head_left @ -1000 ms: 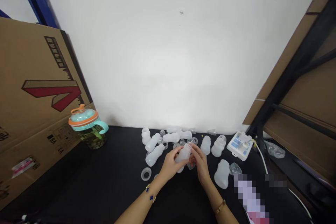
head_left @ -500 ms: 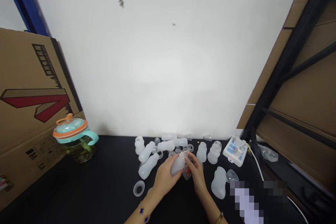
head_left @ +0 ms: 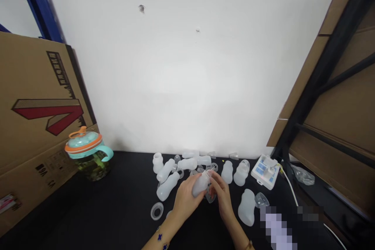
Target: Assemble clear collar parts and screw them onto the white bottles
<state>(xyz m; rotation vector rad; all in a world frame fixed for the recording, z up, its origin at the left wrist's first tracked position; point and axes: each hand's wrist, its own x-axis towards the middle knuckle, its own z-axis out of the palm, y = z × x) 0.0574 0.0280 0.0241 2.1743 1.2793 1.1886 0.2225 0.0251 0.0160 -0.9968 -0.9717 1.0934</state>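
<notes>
My left hand (head_left: 187, 197) is wrapped round a frosted white bottle (head_left: 200, 184), which tilts up to the right. At the bottle's upper end, my right hand (head_left: 219, 190) has its fingers closed on a clear part (head_left: 209, 172) at the neck. Behind my hands lie several frosted bottles, among them one on its side (head_left: 168, 186) and one with a clear cap (head_left: 241, 172). A translucent ring (head_left: 157, 211) is left of my left forearm. To the right of my right hand lies another bottle (head_left: 247, 208), beside a clear cap (head_left: 261, 200).
On the left, a teal-lidded jug (head_left: 89, 155) stands by a cardboard box (head_left: 35, 82). A white power strip (head_left: 266, 172) with a cable is at the right, near a clear plastic bag (head_left: 303, 175). The white wall (head_left: 190, 86) rises behind the black table (head_left: 125, 203).
The view has shifted slightly, so most things appear a little further right. Both hands remain at the bottle, with the right fingers slightly changed in pose.
</notes>
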